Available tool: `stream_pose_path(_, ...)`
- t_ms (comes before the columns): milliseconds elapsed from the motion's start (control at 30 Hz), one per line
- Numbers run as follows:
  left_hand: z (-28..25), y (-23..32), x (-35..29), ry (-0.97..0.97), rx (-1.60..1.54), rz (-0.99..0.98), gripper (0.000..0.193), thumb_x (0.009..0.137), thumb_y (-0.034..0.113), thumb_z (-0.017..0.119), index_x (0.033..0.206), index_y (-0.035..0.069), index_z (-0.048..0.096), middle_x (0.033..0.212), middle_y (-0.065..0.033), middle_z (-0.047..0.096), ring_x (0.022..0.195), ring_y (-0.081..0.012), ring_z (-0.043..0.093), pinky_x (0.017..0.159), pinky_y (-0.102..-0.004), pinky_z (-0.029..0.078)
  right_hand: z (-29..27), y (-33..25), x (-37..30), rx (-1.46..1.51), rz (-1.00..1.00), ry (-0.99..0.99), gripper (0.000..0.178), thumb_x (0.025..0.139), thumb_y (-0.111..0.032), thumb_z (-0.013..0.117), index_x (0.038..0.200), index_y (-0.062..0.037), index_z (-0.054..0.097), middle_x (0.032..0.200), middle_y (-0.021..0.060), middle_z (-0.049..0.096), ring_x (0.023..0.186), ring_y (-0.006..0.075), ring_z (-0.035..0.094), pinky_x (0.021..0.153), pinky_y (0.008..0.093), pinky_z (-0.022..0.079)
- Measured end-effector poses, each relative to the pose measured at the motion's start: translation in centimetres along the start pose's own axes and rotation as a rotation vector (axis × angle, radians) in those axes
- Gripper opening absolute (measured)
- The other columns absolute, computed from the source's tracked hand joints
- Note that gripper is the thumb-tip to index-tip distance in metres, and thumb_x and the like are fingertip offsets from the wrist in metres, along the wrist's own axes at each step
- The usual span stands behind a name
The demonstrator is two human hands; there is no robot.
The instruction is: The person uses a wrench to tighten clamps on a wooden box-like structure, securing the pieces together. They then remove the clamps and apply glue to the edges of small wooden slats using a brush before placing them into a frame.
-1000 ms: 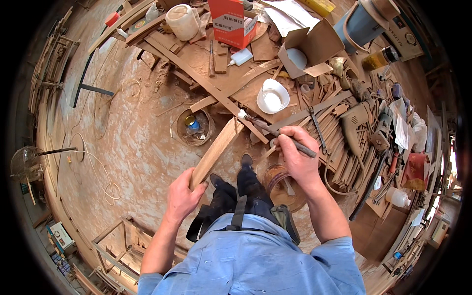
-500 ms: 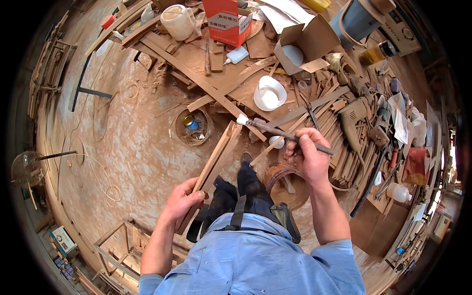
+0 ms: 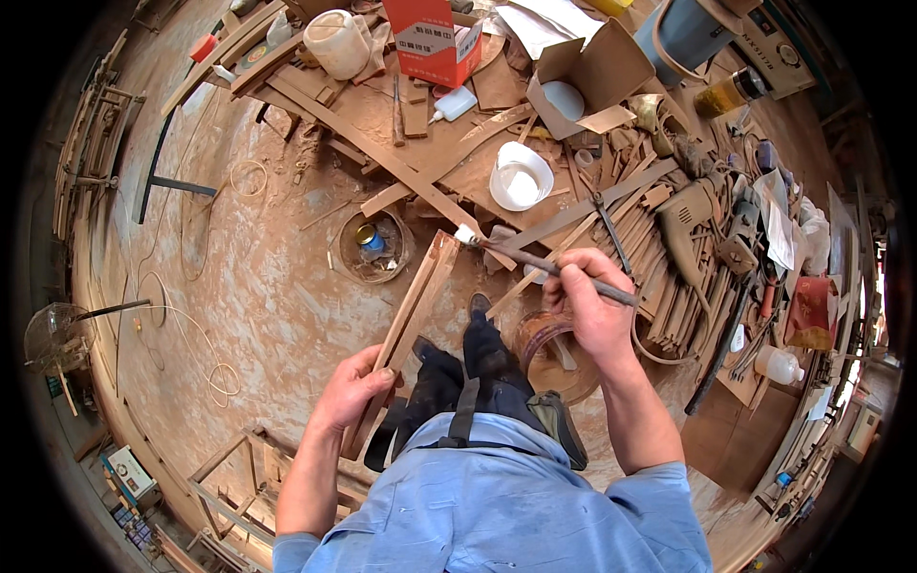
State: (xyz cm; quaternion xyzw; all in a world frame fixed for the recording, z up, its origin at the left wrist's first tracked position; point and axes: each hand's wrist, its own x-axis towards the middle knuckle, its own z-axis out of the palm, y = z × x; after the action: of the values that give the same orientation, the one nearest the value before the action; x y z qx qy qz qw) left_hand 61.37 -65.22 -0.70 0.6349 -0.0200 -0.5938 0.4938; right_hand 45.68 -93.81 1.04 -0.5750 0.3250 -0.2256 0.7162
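Note:
My left hand [image 3: 355, 390] is closed round the lower part of a long wooden piece [image 3: 409, 325] with a groove along its length. The piece slants up and to the right, away from my body. Between the fingers and thumb of my right hand [image 3: 590, 296] is the dark handle of a brush [image 3: 544, 263]. White paste coats the brush's tip, which is right beside the far end of the wood; whether they touch I cannot tell. Beyond them, a white tub [image 3: 521, 177] with white stuff inside stands on the workbench [image 3: 363, 119].
Wood strips, a power drill [image 3: 686, 224], an open cardboard box [image 3: 583, 86] and a red box [image 3: 435, 43] crowd the bench. On the floor are a round basin [image 3: 371, 246] holding a blue can, and a bucket [image 3: 554, 358] beside my legs. A wooden frame [image 3: 244, 477] lies at lower left.
The far end of the wooden piece has shifted slightly left, and its tilt has turned a little. My right hand and the brush have moved slightly left.

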Motion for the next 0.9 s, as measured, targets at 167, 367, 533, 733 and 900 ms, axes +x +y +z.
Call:
stream_pose_path(167, 0.1, -0.2, 0.1, 0.023, 0.033, 0.000, 0.044, 0.084, 0.032, 0.067, 0.113, 0.000, 0.057, 0.083, -0.0066, 0.062, 0.067, -0.0150, 0.058, 0.059, -0.0283, 0.049, 1.0, -0.5, -1.0, -0.213, -0.155, -0.125, 0.007, 0.088, -0.006, 0.061, 0.087, 0.0015, 0.061, 0.071, 0.0065, 0.062, 0.061, 0.0127, 0.058, 0.056, 0.0267, 0.046)
stream_pose_path(367, -0.3, -0.5, 0.4, 0.038, -0.003, -0.025, 0.042, 0.085, 0.030, 0.065, 0.113, 0.001, 0.057, 0.083, -0.0069, 0.062, 0.065, -0.0154, 0.058, 0.058, -0.0285, 0.048, 1.5, 0.0, -1.5, -0.271, -0.242, -0.186, 0.008, 0.086, -0.005, 0.064, 0.088, 0.0021, 0.061, 0.071, 0.0078, 0.061, 0.060, 0.0140, 0.058, 0.055, 0.0263, 0.046)
stream_pose_path(533, -1.3, -1.0, 0.6, -0.021, -0.111, -0.051, 0.042, 0.083, 0.029, 0.064, 0.113, 0.001, 0.056, 0.082, -0.0094, 0.062, 0.064, -0.0166, 0.058, 0.057, -0.0287, 0.048, 1.2, -0.3, -0.9, 0.075, 0.104, -0.036, 0.018, 0.095, -0.015, 0.056, 0.092, 0.0017, 0.061, 0.070, 0.0071, 0.062, 0.059, 0.0117, 0.059, 0.051, 0.0236, 0.048)
stream_pose_path(733, -2.1, -1.2, 0.5, -0.136, -0.213, -0.079, 0.056, 0.079, 0.034, 0.066, 0.121, -0.002, 0.055, 0.081, -0.0125, 0.062, 0.061, -0.0176, 0.058, 0.054, -0.0280, 0.048, -0.2, 2.2, 1.6, 0.543, 0.305, 0.023, 0.029, 0.099, -0.032, 0.052, 0.094, -0.0035, 0.053, 0.066, 0.0083, 0.061, 0.050, 0.0162, 0.057, 0.041, 0.0261, 0.044)
stream_pose_path(900, -2.5, -0.7, 0.0, -0.212, -0.245, -0.106, 0.064, 0.076, 0.038, 0.071, 0.122, -0.005, 0.055, 0.079, -0.0135, 0.063, 0.059, -0.0186, 0.059, 0.052, -0.0272, 0.047, -0.6, 3.3, 2.8, 0.506, 0.346, 0.100, 0.031, 0.098, -0.037, 0.052, 0.094, -0.0063, 0.052, 0.065, 0.0071, 0.060, 0.049, 0.0160, 0.057, 0.040, 0.0259, 0.043)
